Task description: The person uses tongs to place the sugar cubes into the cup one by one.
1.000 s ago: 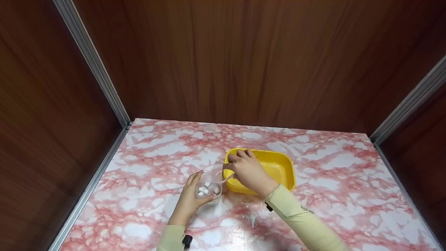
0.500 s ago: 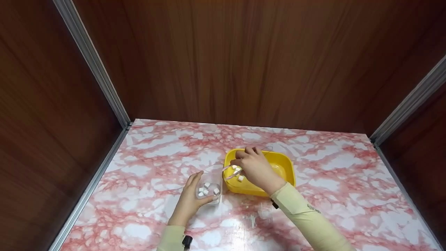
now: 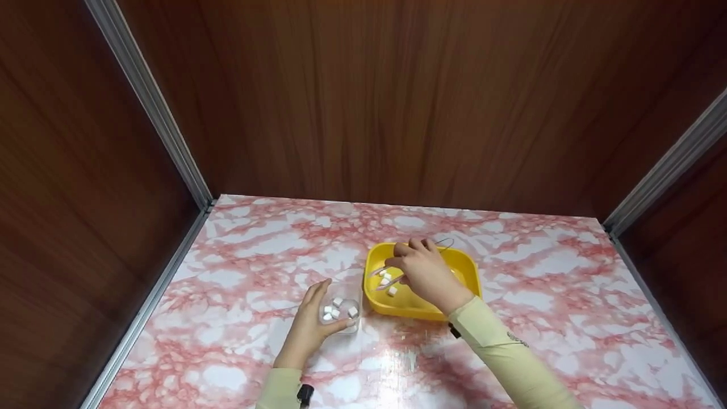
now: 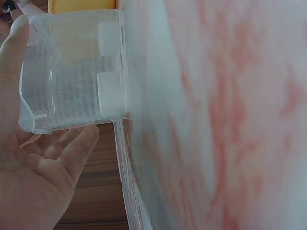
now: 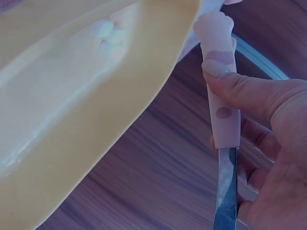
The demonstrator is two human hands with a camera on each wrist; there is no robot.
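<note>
Steady the clear plastic square container [image 4: 74,91], lower centre of the head view, with the left hand [image 3: 306,326] clamped round its side. With the right hand [image 3: 429,275] pinching the pink-and-silver tongs [image 5: 223,91] over the yellow plastic tub [image 3: 403,311], lower right of centre, straddle a single small white cube [image 3: 392,291] squarely; squeeze gently to avoid flicking it away.

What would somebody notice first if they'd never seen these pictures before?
Probably the bright yellow tub on the pink-and-white table, with white cubes inside. Above it, the right hand holds pink-tipped tongs; left of it, the left hand holds a clear container.
</note>
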